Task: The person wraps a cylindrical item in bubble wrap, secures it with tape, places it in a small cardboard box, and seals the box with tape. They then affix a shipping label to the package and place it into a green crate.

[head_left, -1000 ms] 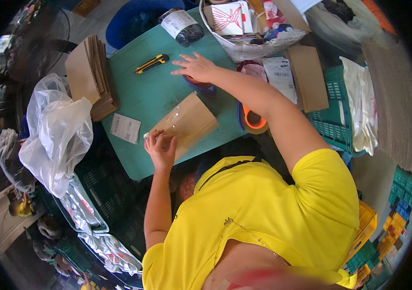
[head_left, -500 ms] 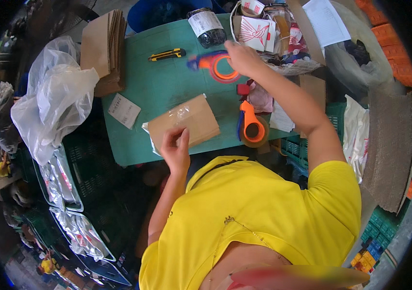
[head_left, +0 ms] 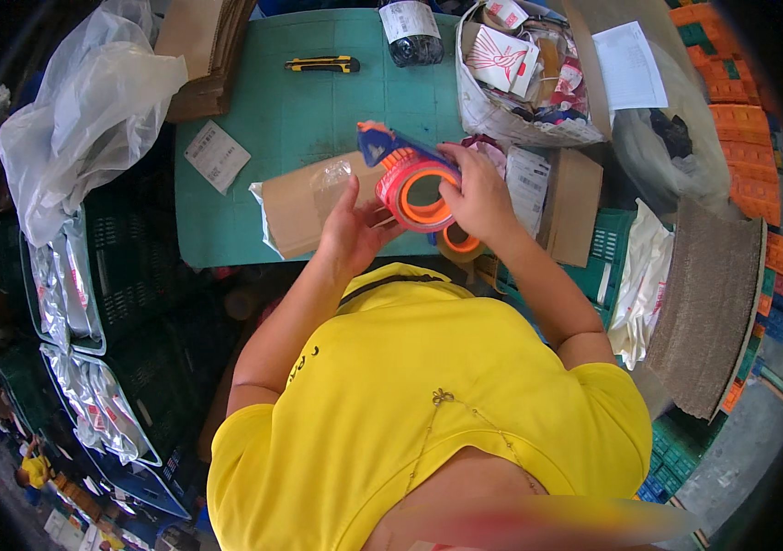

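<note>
My right hand grips an orange and blue tape dispenser with a red-pink roll, held over the right end of a small brown cardboard box. My left hand is at the box's near side, thumb up and fingers apart, reaching toward the roll's left edge; whether they touch it I cannot tell. Clear tape crosses the box's top, and white wrapping sticks out at its left end. Partly hidden behind my right wrist lies a second tape dispenser with an orange core.
On the green table lie a yellow-black cutter, a printed label and a black wrapped bundle. A cluttered bin stands far right. Folded cardboard and a plastic bag flank the left, above crates.
My right hand has brought the red-pink tape dispenser from the table's far side nearer to me, over the box. My left hand has turned and moved right along the box. The view has shifted.
</note>
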Motion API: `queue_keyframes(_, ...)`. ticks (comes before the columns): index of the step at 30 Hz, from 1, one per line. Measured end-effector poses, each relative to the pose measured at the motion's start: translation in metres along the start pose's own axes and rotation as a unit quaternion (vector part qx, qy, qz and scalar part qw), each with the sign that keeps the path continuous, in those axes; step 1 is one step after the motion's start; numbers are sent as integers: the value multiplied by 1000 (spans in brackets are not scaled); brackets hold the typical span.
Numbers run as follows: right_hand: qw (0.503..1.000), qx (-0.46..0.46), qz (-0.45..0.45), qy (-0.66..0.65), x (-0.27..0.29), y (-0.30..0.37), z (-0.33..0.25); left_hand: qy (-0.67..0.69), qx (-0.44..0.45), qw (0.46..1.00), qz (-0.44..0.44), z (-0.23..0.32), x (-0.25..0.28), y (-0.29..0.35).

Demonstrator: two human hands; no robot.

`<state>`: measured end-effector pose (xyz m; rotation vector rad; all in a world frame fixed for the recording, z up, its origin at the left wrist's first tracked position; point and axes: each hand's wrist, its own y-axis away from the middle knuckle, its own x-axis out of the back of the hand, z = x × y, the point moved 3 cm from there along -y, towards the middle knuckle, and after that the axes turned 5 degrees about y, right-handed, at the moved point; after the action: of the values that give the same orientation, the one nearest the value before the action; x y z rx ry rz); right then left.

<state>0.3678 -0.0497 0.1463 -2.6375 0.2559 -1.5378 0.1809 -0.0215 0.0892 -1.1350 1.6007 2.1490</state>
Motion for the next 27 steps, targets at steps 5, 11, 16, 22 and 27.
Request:
queue_keyframes(5,994,-20,-107,-30,9,15,-28,-51,-39,996,54,-5,13,9)
queue_keyframes(11,741,-81,-282,-605,-14,22,-15,-154,-74,984,58,10,3,13)
queue_keyframes(16,615,-127,-178,-758,-36,21,6,-342,-262,902,15,95,4,-10)
queue_keyframes(22,809,-84,-290,-505,-48,-14,16,-537,-334,763,132,204,24,-73)
queue_keyframes(27,980,183,-71,42,-84,-73,41,-637,-494,545,231,209,25,-74)
